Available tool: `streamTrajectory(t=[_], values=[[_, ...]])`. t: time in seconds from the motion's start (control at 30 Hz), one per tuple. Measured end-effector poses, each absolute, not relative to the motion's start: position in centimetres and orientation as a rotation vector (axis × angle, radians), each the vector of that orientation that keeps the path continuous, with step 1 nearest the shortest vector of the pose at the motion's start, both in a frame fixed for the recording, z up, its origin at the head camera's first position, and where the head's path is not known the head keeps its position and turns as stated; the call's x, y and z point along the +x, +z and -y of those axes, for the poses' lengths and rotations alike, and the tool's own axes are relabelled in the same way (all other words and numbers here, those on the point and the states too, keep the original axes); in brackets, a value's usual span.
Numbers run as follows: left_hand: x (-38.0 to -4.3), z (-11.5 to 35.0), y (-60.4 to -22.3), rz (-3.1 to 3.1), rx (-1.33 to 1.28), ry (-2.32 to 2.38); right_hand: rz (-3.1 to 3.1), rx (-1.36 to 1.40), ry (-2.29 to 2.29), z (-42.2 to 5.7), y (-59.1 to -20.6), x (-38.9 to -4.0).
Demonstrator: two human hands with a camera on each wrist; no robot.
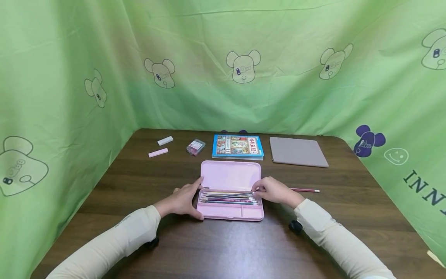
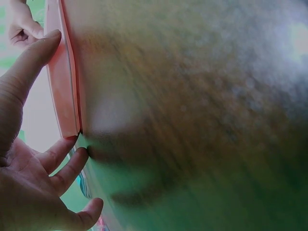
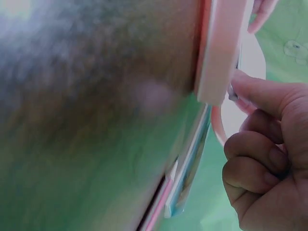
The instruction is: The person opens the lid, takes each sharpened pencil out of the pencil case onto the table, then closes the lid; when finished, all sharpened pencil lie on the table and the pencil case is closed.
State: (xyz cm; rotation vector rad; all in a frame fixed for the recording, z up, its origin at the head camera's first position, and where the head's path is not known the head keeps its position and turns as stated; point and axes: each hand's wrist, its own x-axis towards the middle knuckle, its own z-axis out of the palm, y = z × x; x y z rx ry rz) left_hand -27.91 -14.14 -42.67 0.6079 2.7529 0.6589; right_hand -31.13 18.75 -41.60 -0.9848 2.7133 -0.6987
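A pink pencil case (image 1: 217, 211) lies with its lid (image 1: 231, 174) raised and several pencils (image 1: 228, 200) side by side in its rear compartment. My left hand (image 1: 182, 198) spans the case's left end. Its thumb rests on the front wall and its fingertips touch near the back corner, as the left wrist view shows. With thumb and forefinger my right hand (image 1: 273, 190) pinches the end of a dark pencil (image 1: 237, 195), which slants over the others. In the right wrist view the remaining fingers (image 3: 257, 161) are curled into the palm.
A red pencil (image 1: 306, 190) lies on the table behind my right wrist. Farther back are a blue illustrated book (image 1: 238, 147), a grey flat rectangular thing (image 1: 298, 151), a small clear box (image 1: 196, 147), a white bar (image 1: 165, 140) and a pink bar (image 1: 158, 152). Green cloth (image 1: 195, 104) surrounds the table.
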Motion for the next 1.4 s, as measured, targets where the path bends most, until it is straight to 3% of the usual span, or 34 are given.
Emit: streamTrajectory(t=[1.4], values=[[-27.9,14.1,-42.7,-2.741,0.591,0.657,-3.005,-0.737,-0.874,-32.3,-41.8,-29.4]])
